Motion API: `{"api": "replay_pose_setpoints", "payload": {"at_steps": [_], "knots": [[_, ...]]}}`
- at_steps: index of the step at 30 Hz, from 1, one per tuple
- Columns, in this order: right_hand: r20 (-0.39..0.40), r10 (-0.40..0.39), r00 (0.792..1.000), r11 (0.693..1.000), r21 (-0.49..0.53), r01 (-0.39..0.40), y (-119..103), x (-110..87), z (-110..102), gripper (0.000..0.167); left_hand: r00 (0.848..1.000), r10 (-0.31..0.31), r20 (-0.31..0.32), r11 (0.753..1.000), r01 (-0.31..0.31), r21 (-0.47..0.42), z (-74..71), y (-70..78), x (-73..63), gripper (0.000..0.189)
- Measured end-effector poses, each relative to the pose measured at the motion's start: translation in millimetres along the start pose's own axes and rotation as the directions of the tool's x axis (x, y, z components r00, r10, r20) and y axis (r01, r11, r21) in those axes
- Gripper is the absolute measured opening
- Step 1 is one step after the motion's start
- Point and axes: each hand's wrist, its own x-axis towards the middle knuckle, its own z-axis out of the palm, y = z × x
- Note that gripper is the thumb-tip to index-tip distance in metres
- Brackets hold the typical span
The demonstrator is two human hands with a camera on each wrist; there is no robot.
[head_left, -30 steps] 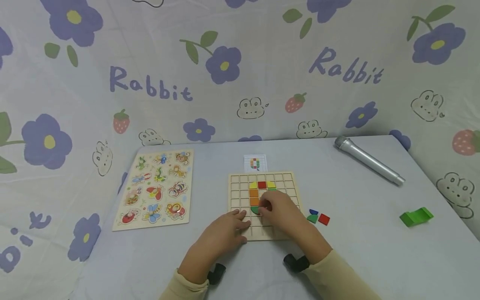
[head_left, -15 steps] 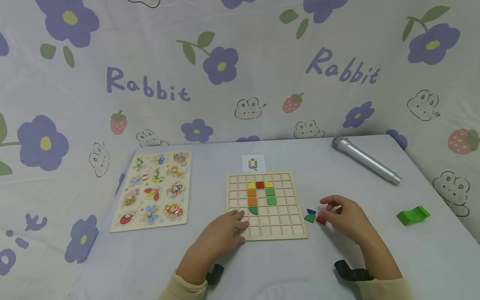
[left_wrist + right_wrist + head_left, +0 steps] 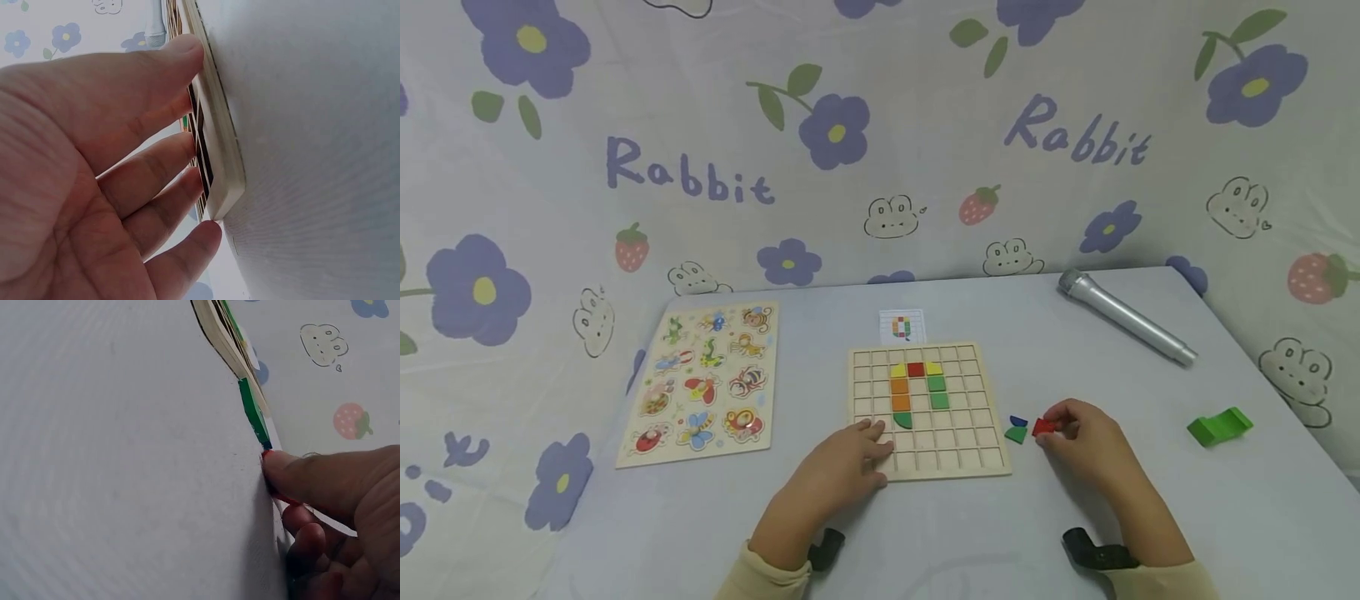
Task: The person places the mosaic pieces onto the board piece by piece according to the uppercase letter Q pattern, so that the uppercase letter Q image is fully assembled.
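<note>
A wooden grid board (image 3: 958,440) lies in the middle of the table, with yellow, red, orange and green tiles forming an arch in its cells. My left hand (image 3: 835,471) rests on the board's lower left corner, fingers spread; the left wrist view shows its fingertips touching the board edge (image 3: 228,187). Right of the board, my right hand (image 3: 1093,442) pinches a red square tile (image 3: 1042,427) between thumb and fingers, low over the table. Beside that tile lie a green quarter-round tile (image 3: 1016,434) and a blue half-round tile (image 3: 1018,421).
A small pattern card (image 3: 902,327) touches the board's far side. An insect puzzle board (image 3: 700,379) lies at left. A silver microphone (image 3: 1127,318) lies at the back right, a green curved block (image 3: 1220,427) at the right. A patterned cloth (image 3: 880,150) hangs behind.
My right hand has left the board, moved right to the loose tiles and taken hold of the red square, shifting it slightly. My left hand stays on the board's corner.
</note>
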Motion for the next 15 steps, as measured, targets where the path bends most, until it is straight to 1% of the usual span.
{"api": "replay_pose_setpoints", "payload": {"at_steps": [4, 7, 10, 12, 15], "knots": [[-0.036, 0.015, 0.999, 0.999, 0.03, -0.013, 2.4, -0.6, -0.3, 0.024, 1.0, -0.022, 0.012, 1.0, 0.022, -0.014, 0.4, -0.4, 0.1, 0.049], [-0.062, -0.01, 0.998, 0.999, 0.046, 0.013, -2.7, 1.1, -2.0, 0.019, 1.0, -0.024, 0.012, 1.0, 0.024, -0.014, 0.2, 0.3, -0.7, 0.049], [-0.062, -0.045, 0.997, 0.997, 0.065, 0.049, -19.0, 5.3, -2.0, 0.016, 1.0, -0.019, 0.006, 1.0, 0.019, -0.016, -0.6, 0.9, -0.9, 0.049], [-0.041, -0.07, 0.997, 0.994, 0.077, 0.073, -35.2, 8.7, 1.0, 0.015, 1.0, -0.016, 0.003, 1.0, 0.016, -0.021, -1.0, 0.8, -0.5, 0.048], [0.006, -0.119, 0.993, 0.987, 0.11, 0.117, -61.7, 14.6, 14.4, 0.012, 1.0, -0.017, 0.0, 1.0, 0.017, -0.021, -0.7, 0.0, 0.3, 0.048]]}}
